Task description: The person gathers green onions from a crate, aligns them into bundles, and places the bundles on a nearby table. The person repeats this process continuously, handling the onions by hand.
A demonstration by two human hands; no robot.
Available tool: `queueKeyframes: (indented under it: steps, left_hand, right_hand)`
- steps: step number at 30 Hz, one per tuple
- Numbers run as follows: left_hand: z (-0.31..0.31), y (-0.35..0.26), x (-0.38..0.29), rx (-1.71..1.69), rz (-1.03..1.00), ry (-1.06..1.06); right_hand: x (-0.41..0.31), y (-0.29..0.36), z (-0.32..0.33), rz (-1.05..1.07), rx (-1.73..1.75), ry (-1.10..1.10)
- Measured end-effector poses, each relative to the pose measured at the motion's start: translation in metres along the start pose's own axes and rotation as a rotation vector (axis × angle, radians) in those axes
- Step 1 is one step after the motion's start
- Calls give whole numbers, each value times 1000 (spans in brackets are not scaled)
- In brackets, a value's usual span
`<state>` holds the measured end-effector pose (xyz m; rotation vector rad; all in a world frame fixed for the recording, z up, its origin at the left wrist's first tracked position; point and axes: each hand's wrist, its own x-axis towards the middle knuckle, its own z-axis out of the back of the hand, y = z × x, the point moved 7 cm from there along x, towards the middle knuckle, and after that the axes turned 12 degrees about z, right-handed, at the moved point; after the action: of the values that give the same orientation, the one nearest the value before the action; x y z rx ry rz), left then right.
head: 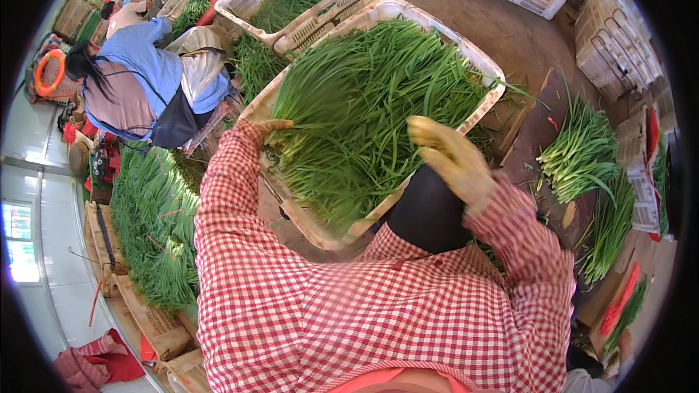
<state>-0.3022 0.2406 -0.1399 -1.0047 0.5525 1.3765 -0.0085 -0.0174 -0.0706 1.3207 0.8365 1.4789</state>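
Note:
A white plastic crate [494, 93] full of long green chives [377, 82] stands before me, tilted in the view. My left hand [276, 126], in a yellowish glove, closes around a bunch of chives [295, 84] at the crate's left side. Pale stalk ends stick out below that hand, and the leaves fan away over the heap. Above the crate's near right rim is my right hand [453, 161], gloved too and a little blurred. Its thumb stands apart from the fingers, and nothing is in it.
Behind the crate stands another crate with greens [289, 3]. Chive bunches [579, 147] lie on a dark surface at right. Tied bunches [158, 218] are piled at left, near a seated person [131, 82] in blue. Stacked crates [617, 38] stand at far right.

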Motion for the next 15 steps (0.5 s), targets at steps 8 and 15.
queueKeyframes:
  steps: [8,15]
  left_hand:
    - [-65,-41,-35,98,122,-336]
    - [-110,-41,-25,96,-2,-503]
  right_hand:
    - [106,-138,-179,-1053,146,-18]
    - [91,-145,-160,-1093,246,-130]
